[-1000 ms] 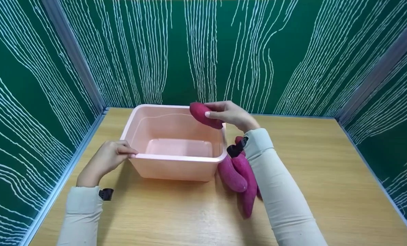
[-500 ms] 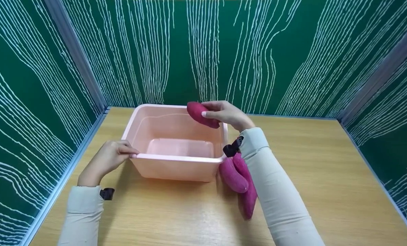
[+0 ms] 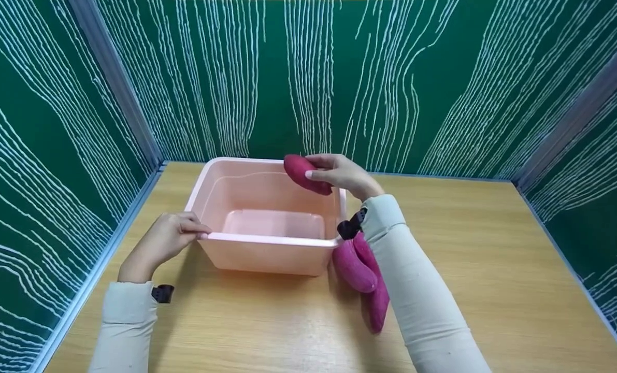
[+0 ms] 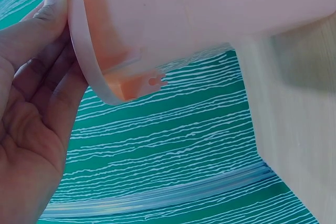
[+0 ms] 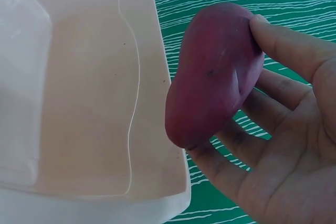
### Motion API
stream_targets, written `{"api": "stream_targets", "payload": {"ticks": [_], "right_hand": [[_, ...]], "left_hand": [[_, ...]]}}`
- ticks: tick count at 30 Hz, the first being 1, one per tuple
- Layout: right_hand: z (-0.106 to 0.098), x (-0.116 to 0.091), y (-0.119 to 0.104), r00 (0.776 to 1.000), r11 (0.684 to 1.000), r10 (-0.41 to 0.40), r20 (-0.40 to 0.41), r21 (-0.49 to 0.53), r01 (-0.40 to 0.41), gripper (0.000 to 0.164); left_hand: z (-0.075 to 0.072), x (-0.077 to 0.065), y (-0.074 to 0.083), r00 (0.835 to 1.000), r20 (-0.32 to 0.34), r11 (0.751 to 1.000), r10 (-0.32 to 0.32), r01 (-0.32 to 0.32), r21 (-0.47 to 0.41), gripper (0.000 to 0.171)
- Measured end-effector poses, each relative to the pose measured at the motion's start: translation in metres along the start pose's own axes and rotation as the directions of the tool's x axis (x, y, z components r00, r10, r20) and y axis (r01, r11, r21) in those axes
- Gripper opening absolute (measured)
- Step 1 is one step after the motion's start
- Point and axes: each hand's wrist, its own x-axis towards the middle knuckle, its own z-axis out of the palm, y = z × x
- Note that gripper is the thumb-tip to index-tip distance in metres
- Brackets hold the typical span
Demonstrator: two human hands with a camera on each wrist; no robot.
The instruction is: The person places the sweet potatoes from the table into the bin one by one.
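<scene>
Wooden surface point(image 3: 474, 248) across the lower frame, pink tub point(image 3: 267, 258) at centre! The left hand point(image 3: 166, 238) pinches its rim point(image 3: 272, 239) at centre-left; steady pressure should serve best. Upper centre, the right hand point(image 3: 344, 175) grips a sweet potato point(image 3: 297, 170) between thumb point(image 5: 273, 32) and fingers point(image 5: 218, 166), near the tub's far right; best kept snug, clear of the rim.

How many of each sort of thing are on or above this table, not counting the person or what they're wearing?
Purple sweet potatoes: 3 visible, one of them in the right hand
Pink tub: 1
Total: 4 visible; the right sleeve may hide more.
</scene>
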Motion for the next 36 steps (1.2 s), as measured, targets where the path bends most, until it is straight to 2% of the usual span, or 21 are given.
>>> {"api": "stream_targets", "payload": {"ticks": [15,22,27,36], "right_hand": [[0.0029,0.0002,0.0031,1.000,1.000,-0.011,0.002,0.014,0.011,0.054],[0.0043,0.0010,0.0054,0.999,0.999,-0.026,0.023,0.045,0.025,0.053],[0.0034,0.0007,0.0064,0.999,0.998,-0.040,0.033,0.058,0.038,0.049],[0.0028,0.0003,0.0079,0.999,1.000,-0.002,0.052,0.030,0.001,0.044]], "left_hand": [[-0.0002,-0.0004,-0.0006,1.000,0.014,1.000,-0.018,0.018,0.000,0.017],[0.0015,-0.0005,-0.0039,0.996,-0.026,0.996,0.089,-0.088,0.032,0.013],[0.0006,0.0002,-0.0018,0.999,-0.011,0.999,0.054,-0.054,0.011,0.014],[-0.0005,-0.0002,-0.0028,0.999,-0.002,0.999,0.046,-0.046,0.008,0.015]]}}
